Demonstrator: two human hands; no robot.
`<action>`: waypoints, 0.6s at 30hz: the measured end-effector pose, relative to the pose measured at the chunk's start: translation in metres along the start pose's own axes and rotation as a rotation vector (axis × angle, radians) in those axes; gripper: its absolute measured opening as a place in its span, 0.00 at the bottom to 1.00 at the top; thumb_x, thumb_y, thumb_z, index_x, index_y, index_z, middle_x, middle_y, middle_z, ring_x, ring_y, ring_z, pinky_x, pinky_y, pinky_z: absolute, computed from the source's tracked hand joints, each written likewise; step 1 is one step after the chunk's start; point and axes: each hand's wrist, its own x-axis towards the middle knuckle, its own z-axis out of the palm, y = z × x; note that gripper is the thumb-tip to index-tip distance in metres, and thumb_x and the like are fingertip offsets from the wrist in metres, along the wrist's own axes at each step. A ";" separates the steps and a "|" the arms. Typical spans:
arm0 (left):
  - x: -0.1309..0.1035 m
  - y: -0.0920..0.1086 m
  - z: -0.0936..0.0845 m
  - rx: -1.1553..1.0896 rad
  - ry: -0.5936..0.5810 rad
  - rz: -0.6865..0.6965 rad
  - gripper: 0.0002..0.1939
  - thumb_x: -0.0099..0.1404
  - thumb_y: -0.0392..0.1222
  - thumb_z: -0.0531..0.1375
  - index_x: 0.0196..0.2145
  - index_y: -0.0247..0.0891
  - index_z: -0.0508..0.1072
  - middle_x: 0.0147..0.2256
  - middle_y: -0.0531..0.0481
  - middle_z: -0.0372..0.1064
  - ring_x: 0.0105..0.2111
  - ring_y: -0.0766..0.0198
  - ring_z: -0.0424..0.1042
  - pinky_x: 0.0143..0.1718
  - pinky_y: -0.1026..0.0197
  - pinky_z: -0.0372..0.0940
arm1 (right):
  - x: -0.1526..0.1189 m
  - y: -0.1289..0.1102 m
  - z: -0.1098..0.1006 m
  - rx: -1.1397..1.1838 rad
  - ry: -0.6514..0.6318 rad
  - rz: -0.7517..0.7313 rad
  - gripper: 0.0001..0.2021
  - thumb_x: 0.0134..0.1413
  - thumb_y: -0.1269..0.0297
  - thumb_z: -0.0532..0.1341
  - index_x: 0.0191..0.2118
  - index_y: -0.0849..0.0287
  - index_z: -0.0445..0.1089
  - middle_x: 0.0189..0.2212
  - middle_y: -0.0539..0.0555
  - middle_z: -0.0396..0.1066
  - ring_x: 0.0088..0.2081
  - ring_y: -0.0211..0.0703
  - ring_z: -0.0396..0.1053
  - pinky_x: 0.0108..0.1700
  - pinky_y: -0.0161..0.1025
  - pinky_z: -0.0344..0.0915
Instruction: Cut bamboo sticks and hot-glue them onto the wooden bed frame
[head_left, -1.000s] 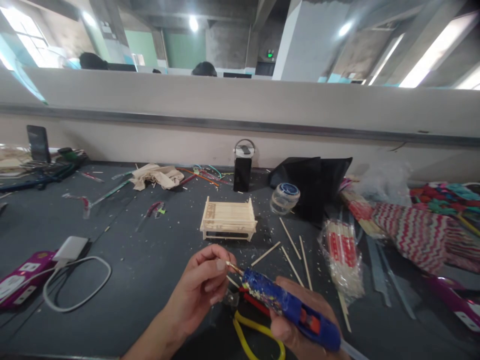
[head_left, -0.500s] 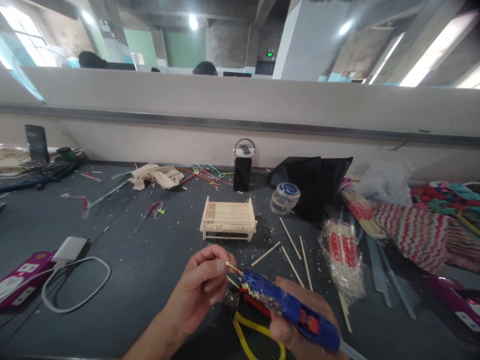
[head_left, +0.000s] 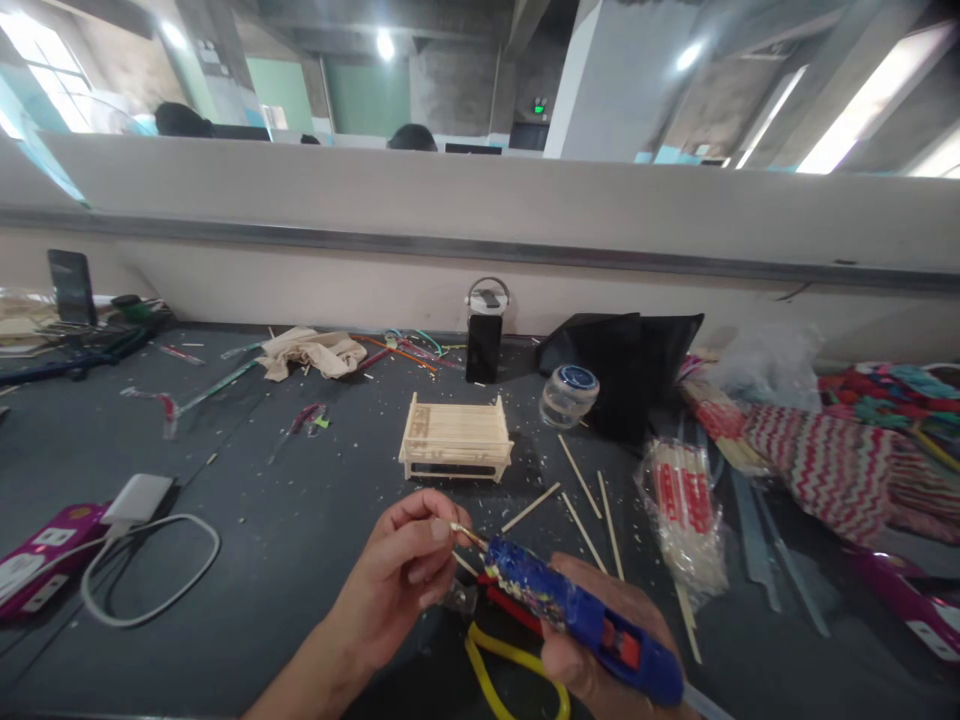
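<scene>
My right hand (head_left: 600, 640) is wrapped round a blue hot glue gun (head_left: 551, 590), speckled with dried bits; a clear glue stick (head_left: 705, 703) comes out of its back end. Its coppery nozzle (head_left: 471, 537) points up and left, meeting the fingertips of my left hand (head_left: 409, 550). The left thumb and forefinger are pinched together at the nozzle tip; what they hold is too small and covered to name. Beyond the hands stands a small bed-like wooden stick frame (head_left: 456, 440), upright and untouched. Below the gun lies a hand tool with yellow and red handles (head_left: 487, 675), partly hidden.
Loose wooden sticks (head_left: 585, 530) lie right of the frame, near a bagged stick bundle (head_left: 682, 500). Behind are a clear jar (head_left: 570, 397), a phone (head_left: 484, 348) and crumpled cloth (head_left: 311, 353). A purple power strip (head_left: 56, 550) with a white charger sits left.
Almost nothing has changed. Both hands and the glue gun keep their places, with only a very slight shift of the view.
</scene>
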 end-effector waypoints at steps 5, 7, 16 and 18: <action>0.001 0.000 0.000 -0.014 0.006 -0.010 0.01 0.57 0.33 0.61 0.29 0.33 0.70 0.29 0.52 0.66 0.16 0.80 0.43 0.14 0.73 0.45 | 0.002 -0.004 -0.001 0.004 -0.001 0.008 0.25 0.54 0.40 0.55 0.21 0.58 0.60 0.17 0.46 0.57 0.19 0.32 0.58 0.21 0.33 0.53; 0.001 0.000 0.000 -0.026 0.014 -0.012 0.02 0.57 0.33 0.61 0.28 0.33 0.70 0.28 0.53 0.65 0.16 0.80 0.43 0.14 0.73 0.45 | 0.002 -0.007 -0.001 -0.008 0.000 0.027 0.26 0.54 0.39 0.54 0.20 0.58 0.60 0.17 0.46 0.58 0.19 0.33 0.59 0.21 0.33 0.54; 0.002 -0.008 -0.001 -0.082 0.043 -0.044 0.03 0.58 0.35 0.61 0.28 0.32 0.70 0.26 0.52 0.67 0.15 0.79 0.43 0.13 0.73 0.46 | 0.002 -0.014 -0.002 -0.005 0.034 0.125 0.27 0.52 0.37 0.53 0.21 0.57 0.62 0.17 0.47 0.60 0.19 0.34 0.60 0.22 0.33 0.56; 0.002 -0.009 -0.002 -0.085 0.044 -0.050 0.03 0.58 0.34 0.60 0.28 0.32 0.70 0.25 0.53 0.66 0.15 0.79 0.43 0.12 0.73 0.46 | 0.003 -0.014 -0.003 0.002 0.022 0.143 0.27 0.51 0.36 0.53 0.21 0.57 0.63 0.17 0.46 0.60 0.19 0.34 0.60 0.22 0.33 0.56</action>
